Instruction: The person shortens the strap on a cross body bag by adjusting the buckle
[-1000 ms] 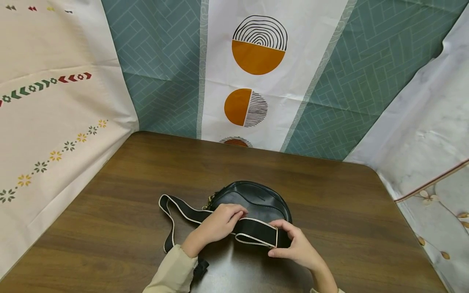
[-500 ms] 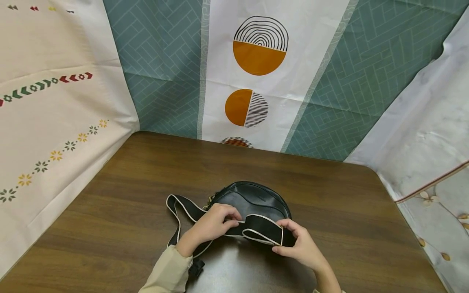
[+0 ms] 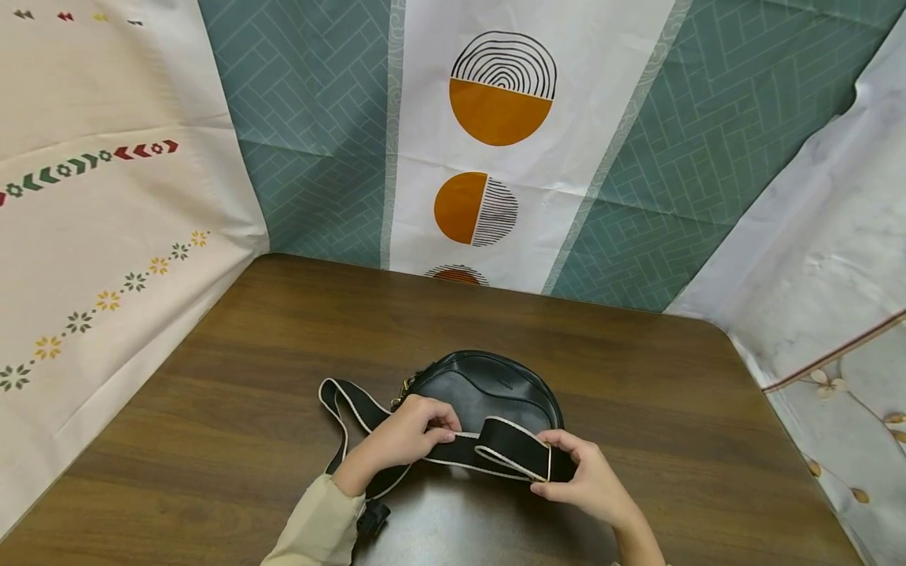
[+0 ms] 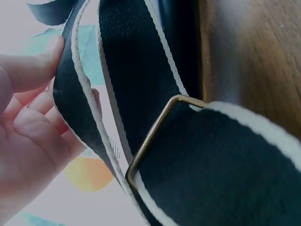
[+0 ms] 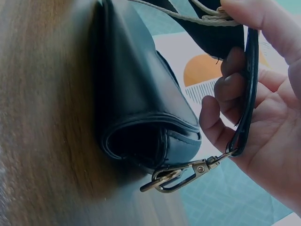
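Observation:
A black leather shoulder bag [image 3: 488,393] lies on the table in front of both hands. Its black webbing strap [image 3: 470,454] has white edging and crosses in front of the bag. My left hand [image 3: 406,432] pinches the strap between thumb and fingers; the left wrist view shows it passing through a brass slider buckle [image 4: 153,134]. At the bag's right end, my right hand [image 3: 587,479] grips the strap beside that buckle, thumb below and fingers above. A doubled loop of strap stands between the hands. A metal swivel clasp [image 5: 193,174] joins strap to bag below the right hand.
The brown wooden table [image 3: 233,440] extends around the bag. Slack strap curls left of the left hand. A small black object [image 3: 373,519] sits by the left sleeve [image 3: 318,519]. Patterned cloths [image 3: 318,157] hang behind the table and along both sides.
My left hand has slid left and slightly nearer along the strap. My right hand has shifted slightly right with the buckle. The doubled loop between them is shorter; the bag stays put.

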Available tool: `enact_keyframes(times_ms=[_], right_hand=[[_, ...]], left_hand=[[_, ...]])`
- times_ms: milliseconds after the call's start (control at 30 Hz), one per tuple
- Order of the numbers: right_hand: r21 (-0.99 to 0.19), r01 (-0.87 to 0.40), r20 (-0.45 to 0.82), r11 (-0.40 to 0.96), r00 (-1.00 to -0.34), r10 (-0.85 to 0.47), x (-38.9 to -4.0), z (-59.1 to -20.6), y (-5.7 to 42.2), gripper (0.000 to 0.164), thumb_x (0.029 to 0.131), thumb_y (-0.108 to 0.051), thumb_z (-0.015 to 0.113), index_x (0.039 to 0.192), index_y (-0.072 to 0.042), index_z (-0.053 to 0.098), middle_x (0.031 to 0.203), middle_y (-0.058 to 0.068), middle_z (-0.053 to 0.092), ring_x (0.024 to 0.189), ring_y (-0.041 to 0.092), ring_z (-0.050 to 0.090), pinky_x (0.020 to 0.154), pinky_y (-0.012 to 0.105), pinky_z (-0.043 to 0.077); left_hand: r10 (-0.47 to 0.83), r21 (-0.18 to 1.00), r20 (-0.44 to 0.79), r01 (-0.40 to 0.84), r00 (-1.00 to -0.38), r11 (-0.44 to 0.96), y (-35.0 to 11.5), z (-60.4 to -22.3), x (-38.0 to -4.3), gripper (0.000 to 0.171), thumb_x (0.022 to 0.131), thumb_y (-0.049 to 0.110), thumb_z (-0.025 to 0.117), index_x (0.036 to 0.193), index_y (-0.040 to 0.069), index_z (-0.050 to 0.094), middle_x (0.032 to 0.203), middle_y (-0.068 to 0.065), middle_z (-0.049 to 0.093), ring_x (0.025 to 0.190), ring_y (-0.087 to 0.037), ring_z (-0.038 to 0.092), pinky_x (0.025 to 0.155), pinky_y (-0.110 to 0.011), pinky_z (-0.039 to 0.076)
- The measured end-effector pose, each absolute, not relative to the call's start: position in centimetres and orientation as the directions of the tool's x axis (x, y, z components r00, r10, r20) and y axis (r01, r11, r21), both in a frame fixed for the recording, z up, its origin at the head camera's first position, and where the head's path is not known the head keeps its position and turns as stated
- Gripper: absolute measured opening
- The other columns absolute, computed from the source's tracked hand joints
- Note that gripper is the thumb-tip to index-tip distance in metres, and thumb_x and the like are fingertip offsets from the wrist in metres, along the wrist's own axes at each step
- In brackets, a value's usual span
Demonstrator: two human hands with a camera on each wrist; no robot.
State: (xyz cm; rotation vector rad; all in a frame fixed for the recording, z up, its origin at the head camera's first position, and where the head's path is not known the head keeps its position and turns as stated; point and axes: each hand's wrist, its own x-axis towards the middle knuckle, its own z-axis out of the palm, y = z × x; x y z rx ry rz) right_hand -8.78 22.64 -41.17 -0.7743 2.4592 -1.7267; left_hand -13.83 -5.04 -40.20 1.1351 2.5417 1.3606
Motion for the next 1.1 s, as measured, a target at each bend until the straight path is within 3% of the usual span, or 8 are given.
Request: enact_keyframes(times_ms=[567, 767, 1100], right_hand=[[-0.874, -0.388, 0.27, 0.292, -0.888, -0.373, -8.4, -41.5, 24.0, 0.045, 0.061, 0.007, 0.074, 0.102, 0.004, 0.055, 0.089, -0.003, 0.06, 0.069, 0.007, 0.056, 0.056, 0.025, 0.047], [-0.871, -0.382, 0.264, 0.309, -0.895, -0.361, -8.3, -41.6, 24.7, 0.044, 0.061, 0.007, 0.074, 0.101, 0.002, 0.056, 0.088, -0.002, 0.061, 0.069, 0.009, 0.057, 0.057, 0.03, 0.048], [-0.871, -0.371, 0.252, 0.323, -0.9, -0.356, -8.1, -41.9, 26.0, 0.046, 0.062, 0.009, 0.073, 0.103, 0.002, 0.056, 0.089, -0.003, 0.061, 0.07, 0.008, 0.056, 0.056, 0.026, 0.047]], left_hand=[[0.599, 0.736, 0.272, 0.564, -0.753, 0.375, -7.9, -40.6, -14.0, 0.012, 0.076, -0.003, 0.065, 0.074, 0.008, 0.064, 0.066, 0.008, 0.059, 0.063, -0.001, 0.051, 0.061, -0.021, 0.044], [0.573, 0.728, 0.249, 0.542, -0.781, 0.421, -9.3, -40.6, -14.0, 0.013, 0.075, -0.004, 0.065, 0.073, 0.009, 0.063, 0.066, 0.009, 0.058, 0.063, -0.001, 0.051, 0.061, -0.022, 0.044], [0.537, 0.707, 0.167, 0.48, -0.827, 0.519, -12.2, -41.3, -14.0, 0.015, 0.076, -0.005, 0.064, 0.072, 0.009, 0.062, 0.065, 0.009, 0.055, 0.06, -0.001, 0.048, 0.057, -0.023, 0.043]])
